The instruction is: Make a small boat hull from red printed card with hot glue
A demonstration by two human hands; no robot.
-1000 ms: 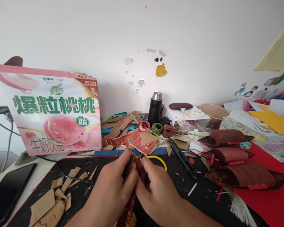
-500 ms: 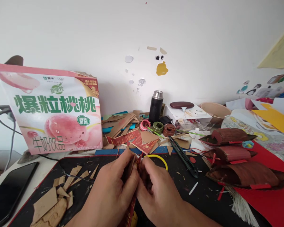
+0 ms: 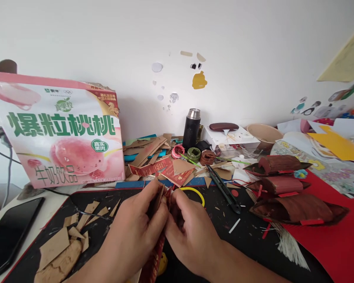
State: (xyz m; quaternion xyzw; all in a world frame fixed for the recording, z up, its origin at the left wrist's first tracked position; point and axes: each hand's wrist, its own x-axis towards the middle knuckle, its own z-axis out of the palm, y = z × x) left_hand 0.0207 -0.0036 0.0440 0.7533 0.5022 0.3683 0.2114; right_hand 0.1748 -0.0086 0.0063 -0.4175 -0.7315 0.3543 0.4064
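A folded piece of red printed cardboard (image 3: 153, 257) runs up between my two hands over the black mat. My left hand (image 3: 140, 222) is closed on it, with thumb and forefinger pinching its upper end, where a brown edge shows. Pressed against the other side, my right hand (image 3: 191, 228) has its fingers curled round the same piece; its fingertips are partly hidden. Just behind my hands lies a yellow ring-shaped thing (image 3: 201, 198). To the right rests a dark green utility knife (image 3: 224, 189).
Cardboard scraps (image 3: 54, 247) and a phone (image 3: 14, 226) lie at left, before a pink drink carton (image 3: 76, 125). Open paint pots (image 3: 193, 154) and a black flask (image 3: 191, 129) stand behind. Several brown model boats (image 3: 301, 210) sit at right, partly over red paper (image 3: 339, 239).
The view has shifted slightly, so the surroundings sit a bit farther left and mostly higher. Both hands keep their hold on the cardboard, more of which shows below them.
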